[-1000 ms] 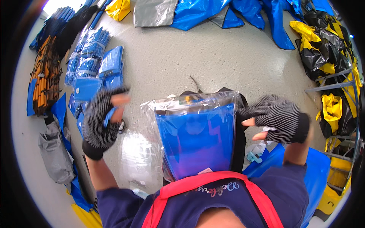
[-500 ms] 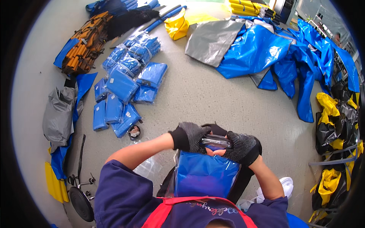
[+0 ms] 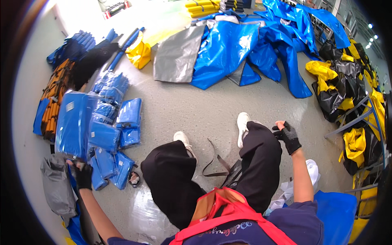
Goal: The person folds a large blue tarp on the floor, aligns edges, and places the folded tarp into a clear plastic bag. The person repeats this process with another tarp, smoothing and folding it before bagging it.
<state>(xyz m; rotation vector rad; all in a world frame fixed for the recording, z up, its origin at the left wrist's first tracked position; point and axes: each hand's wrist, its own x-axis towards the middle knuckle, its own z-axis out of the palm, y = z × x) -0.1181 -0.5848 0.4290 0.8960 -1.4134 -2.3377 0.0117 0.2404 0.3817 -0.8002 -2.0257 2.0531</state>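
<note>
My left hand [image 3: 83, 174], in a dark fingerless glove, is out at the far left, closed on the near edge of a flat blue package [image 3: 74, 126] in clear plastic. The package is held up over a pile of similar wrapped blue packages [image 3: 104, 136] and hides part of it. My right hand [image 3: 289, 138], gloved the same way, hovers beside my right knee. Its fingers are loosely bent and apart, with nothing visible in them. A black strap [image 3: 216, 173] lies on the floor between my legs.
Grey and blue sheeting [image 3: 224, 51] spreads across the far floor. Black and yellow bundles [image 3: 337, 87] and a metal frame [image 3: 355, 112] stand at the right. Orange rolls [image 3: 51, 114] and a grey bag [image 3: 59, 188] line the left. A small round item [image 3: 134, 179] sits by the pile.
The blue package has gone from my lap to the left, over the pile, in my left hand. My right hand has let go and swung right. My view has shifted right.
</note>
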